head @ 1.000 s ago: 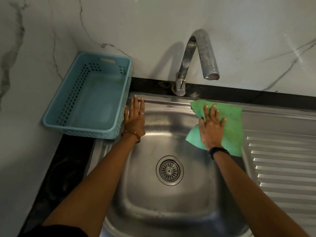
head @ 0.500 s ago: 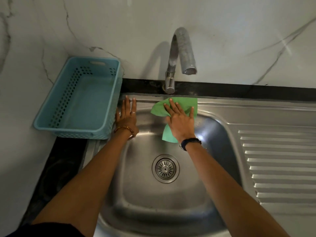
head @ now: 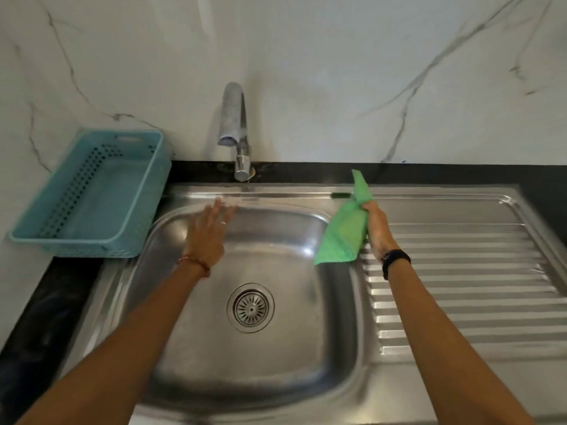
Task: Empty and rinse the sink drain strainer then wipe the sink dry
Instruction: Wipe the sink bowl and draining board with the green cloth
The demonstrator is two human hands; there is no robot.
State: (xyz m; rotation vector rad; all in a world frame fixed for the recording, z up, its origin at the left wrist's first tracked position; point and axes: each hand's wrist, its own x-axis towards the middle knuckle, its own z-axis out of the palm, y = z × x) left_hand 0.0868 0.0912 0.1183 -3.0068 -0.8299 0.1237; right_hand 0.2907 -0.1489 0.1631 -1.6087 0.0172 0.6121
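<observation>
Strainer (head: 250, 307) sits seated in the drain at the middle of the sink (head: 171, 372) floor, and I see no debris on it, so I judge the emptying and rinsing done. No water runs from the tap (head: 233, 118). Steel of the basin looks mostly dull and dry, though blur and glare keep me from ruling out drops. Wiping is the stage in hand, probably near its end; the ribbed drainboard (head: 460, 286) and basin floor may still want a pass. My right hand (head: 378, 229) pinches the green cloth (head: 342, 237) bunched at its top, lifted off the steel, the rest hanging over the basin's right rim. My left hand (head: 206, 233) is flat with fingers straight, over the back left of the basin, holding nothing; whether it touches the steel I cannot tell. Half a second ago the right hand pressed the cloth flat against the back wall below the tap, and the left rested on the rim beside the blue basket (head: 92, 194) on the bench (head: 40, 317); now cloth has swung right and up, left hand moved inward.
</observation>
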